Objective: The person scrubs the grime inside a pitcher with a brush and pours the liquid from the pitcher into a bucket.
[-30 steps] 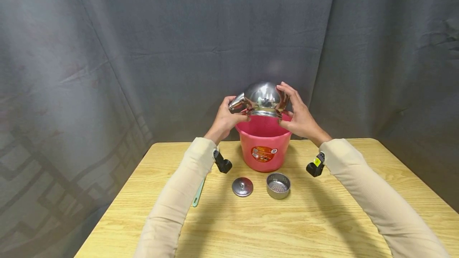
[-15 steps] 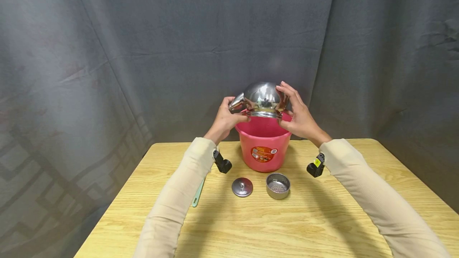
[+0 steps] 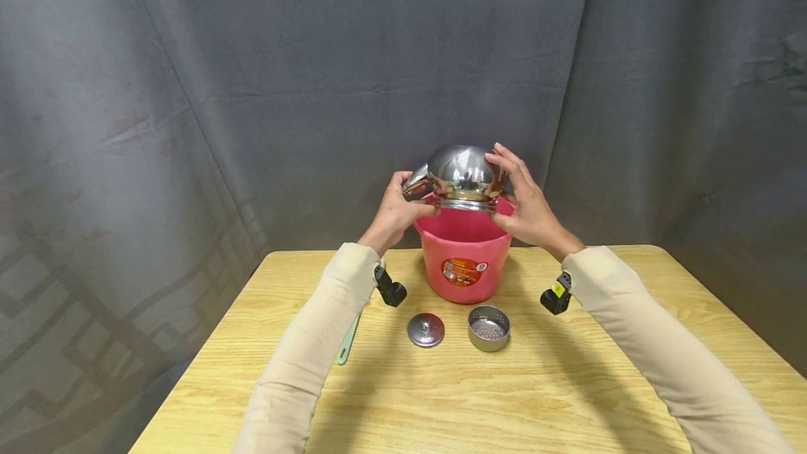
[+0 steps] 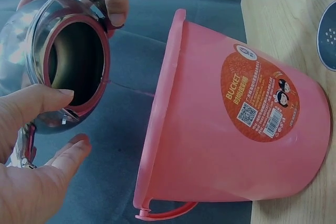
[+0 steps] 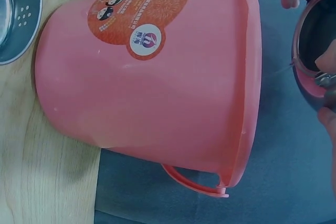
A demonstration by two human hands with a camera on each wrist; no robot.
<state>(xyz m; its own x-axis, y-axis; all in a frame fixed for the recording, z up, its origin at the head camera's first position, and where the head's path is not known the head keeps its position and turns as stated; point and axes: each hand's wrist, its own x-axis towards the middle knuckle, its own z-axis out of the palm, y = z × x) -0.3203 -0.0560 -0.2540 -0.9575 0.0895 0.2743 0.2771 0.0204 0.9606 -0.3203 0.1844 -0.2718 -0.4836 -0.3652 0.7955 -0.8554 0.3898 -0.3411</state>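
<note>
A shiny metal teapot (image 3: 463, 170) is held upside down above the pink bucket (image 3: 465, 258), its round mouth facing down. My left hand (image 3: 398, 210) grips it on the spout side, thumb at the rim. On the opposite side my right hand (image 3: 525, 200) holds the body, fingers spread over the curve and thumb near the rim. The left wrist view shows the dark, open inside of the teapot (image 4: 10, 40). From its rim a thin streak runs toward the bucket in that view. In the right wrist view only part of the right hand shows.
A round metal lid (image 3: 426, 330) and a perforated metal strainer cup (image 3: 489, 328) rest on the wooden table (image 3: 441, 398) in front of the bucket. A pale green handle (image 3: 347, 343) lies partly behind the left sleeve. A grey curtain (image 3: 378, 54) hangs behind the table.
The teapot has tipped very slightly, its mouth rim sitting a little lower over the bucket. Both hands keep their hold, and the things on the table have stayed put.
</note>
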